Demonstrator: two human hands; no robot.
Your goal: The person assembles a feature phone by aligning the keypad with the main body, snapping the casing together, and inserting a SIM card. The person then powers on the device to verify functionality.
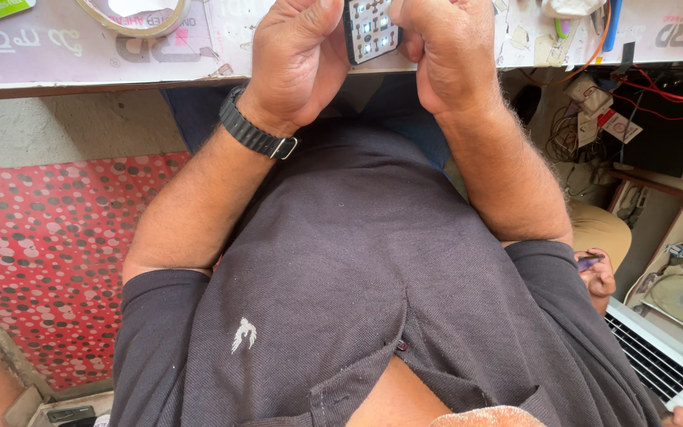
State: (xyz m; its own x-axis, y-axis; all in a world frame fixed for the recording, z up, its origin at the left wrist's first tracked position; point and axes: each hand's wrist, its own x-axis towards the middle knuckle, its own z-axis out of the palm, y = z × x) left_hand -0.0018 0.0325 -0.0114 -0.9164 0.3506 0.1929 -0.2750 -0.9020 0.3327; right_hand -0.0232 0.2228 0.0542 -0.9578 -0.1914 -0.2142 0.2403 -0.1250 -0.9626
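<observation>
White worktable [57,59] bears a tape roll [132,20]

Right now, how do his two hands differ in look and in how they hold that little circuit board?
The left hand has a black watch strap at its wrist; the right hand has a bare wrist. The left hand grips the board's left edge with its thumb folded over; the right hand curls as a fist against its right edge. Both are raised over the bench edge, pinching the same small board between them.
</observation>
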